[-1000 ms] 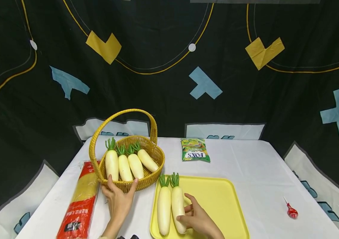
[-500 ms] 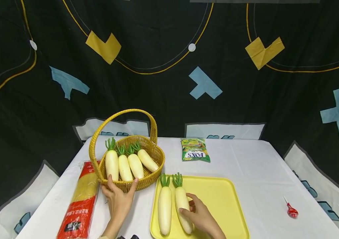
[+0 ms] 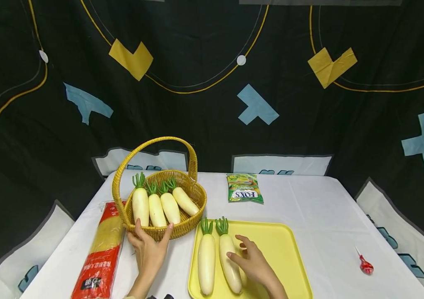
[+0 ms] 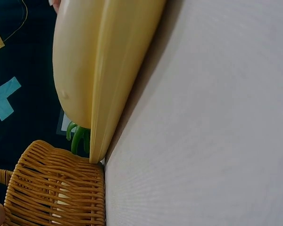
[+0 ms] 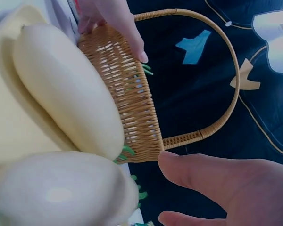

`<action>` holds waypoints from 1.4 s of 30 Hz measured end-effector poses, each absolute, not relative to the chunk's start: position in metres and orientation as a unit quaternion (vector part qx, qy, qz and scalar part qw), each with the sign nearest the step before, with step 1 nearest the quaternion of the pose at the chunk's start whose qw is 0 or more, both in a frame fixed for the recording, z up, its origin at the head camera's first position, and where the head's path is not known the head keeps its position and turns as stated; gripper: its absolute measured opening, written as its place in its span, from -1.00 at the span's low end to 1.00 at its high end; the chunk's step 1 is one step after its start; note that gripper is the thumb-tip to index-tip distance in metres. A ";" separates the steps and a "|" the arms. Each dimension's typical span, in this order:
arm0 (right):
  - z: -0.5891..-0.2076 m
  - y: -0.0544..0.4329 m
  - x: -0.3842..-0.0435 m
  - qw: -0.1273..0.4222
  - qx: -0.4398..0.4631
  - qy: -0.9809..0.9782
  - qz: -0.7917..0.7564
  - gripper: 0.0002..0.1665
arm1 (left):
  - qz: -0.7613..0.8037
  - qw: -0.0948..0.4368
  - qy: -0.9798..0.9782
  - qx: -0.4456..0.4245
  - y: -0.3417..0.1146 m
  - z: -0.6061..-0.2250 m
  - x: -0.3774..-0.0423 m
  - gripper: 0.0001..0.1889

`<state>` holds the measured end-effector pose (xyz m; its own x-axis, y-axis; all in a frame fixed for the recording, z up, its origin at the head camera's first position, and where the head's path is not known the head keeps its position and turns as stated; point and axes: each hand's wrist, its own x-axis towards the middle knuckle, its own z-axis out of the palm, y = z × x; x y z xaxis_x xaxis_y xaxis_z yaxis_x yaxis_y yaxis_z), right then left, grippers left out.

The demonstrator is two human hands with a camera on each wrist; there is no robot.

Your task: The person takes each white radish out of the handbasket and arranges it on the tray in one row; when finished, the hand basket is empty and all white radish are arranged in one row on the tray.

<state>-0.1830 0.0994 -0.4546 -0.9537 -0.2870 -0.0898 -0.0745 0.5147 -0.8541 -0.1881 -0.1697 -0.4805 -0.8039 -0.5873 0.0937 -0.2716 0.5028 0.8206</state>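
My left hand (image 3: 148,251) grips the near rim of a yellow wicker basket (image 3: 182,227), which holds several white radishes (image 3: 141,205) with green tops. In the right wrist view, that hand's thumb lies over the basket's rim (image 5: 144,117). Two more radishes rest on a yellow tray (image 3: 268,245): a left radish (image 3: 206,265) and a right radish (image 3: 230,265). Just right of the latter is my right hand (image 3: 255,261), thumb and fingers spread, holding nothing. The right wrist view shows the thumb and one finger (image 5: 203,179) apart from the near radish (image 5: 66,188).
A red and yellow packet (image 3: 97,257) lies left of the basket. Behind the tray is a green FOX'S candy bag (image 3: 245,189). A red lollipop (image 3: 365,265) lies at the right of the white table (image 3: 331,224). A dark patterned curtain (image 3: 197,120) hangs behind.
The right radish has shifted right, its lower end most, leaving a gap beside the left radish. My right hand has let go and drawn off rightward. The left hand stays on the basket.
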 end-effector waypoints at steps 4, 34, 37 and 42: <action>-0.446 0.097 -0.193 0.104 -0.113 0.862 -0.482 -0.23 | -0.429 0.186 -0.847 0.253 -0.170 -0.480 -0.189 0.18; -0.378 -0.024 -0.300 0.086 -0.300 0.860 -0.403 -0.28 | -0.427 0.181 -0.845 0.266 -0.170 -0.483 -0.187 0.18; -0.389 -0.037 -0.308 0.099 -0.291 0.872 -0.380 -0.27 | -0.423 0.184 -0.846 0.268 -0.171 -0.483 -0.187 0.18; -0.407 -0.049 -0.316 0.109 -0.248 0.894 -0.358 -0.23 | -0.421 0.192 -0.847 0.263 -0.171 -0.482 -0.187 0.17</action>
